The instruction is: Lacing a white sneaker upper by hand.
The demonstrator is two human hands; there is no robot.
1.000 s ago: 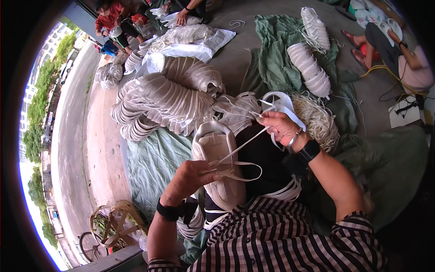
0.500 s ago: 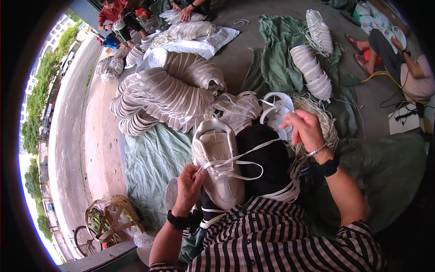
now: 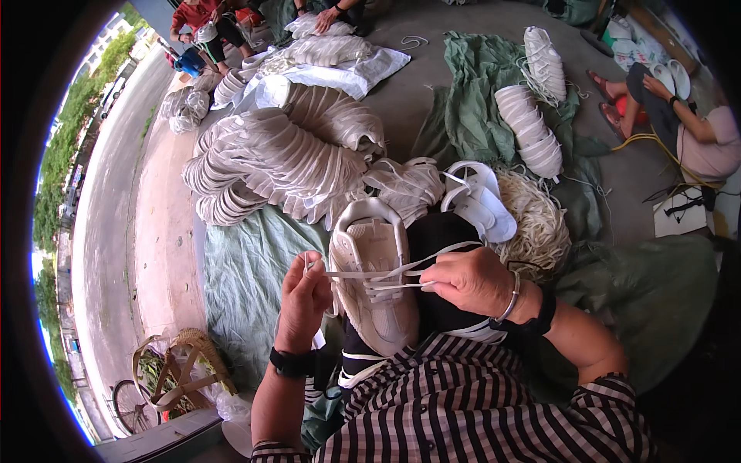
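A pale beige sneaker upper [image 3: 384,309] rests on my lap, its heel collar pointing away from me. White shoelace [image 3: 363,275] runs across its eyelet area, stretched between my two hands. On the shoe's left side, my left hand [image 3: 302,297] pinches one lace between thumb and fingers. Over my dark-clad right thigh, my right hand [image 3: 472,284] grips the lace, with a short length poking out of its fingertips. Just beyond that hand lies a white shoe piece [image 3: 482,202] with a strap-like loop, beside a heap of loose white laces [image 3: 534,224].
Large stacks of nested pale shoe uppers [image 3: 282,158] lie ahead on green sheeting [image 3: 255,270]. Two wrapped white bundles [image 3: 531,131] are at the right. Other people work at the far left and right. A woven basket [image 3: 185,370] stands at lower left.
My right hand has come down and left from above the white shoe piece to grip the lace. My left hand has risen, and the lace is now pulled straighter across the shoe.
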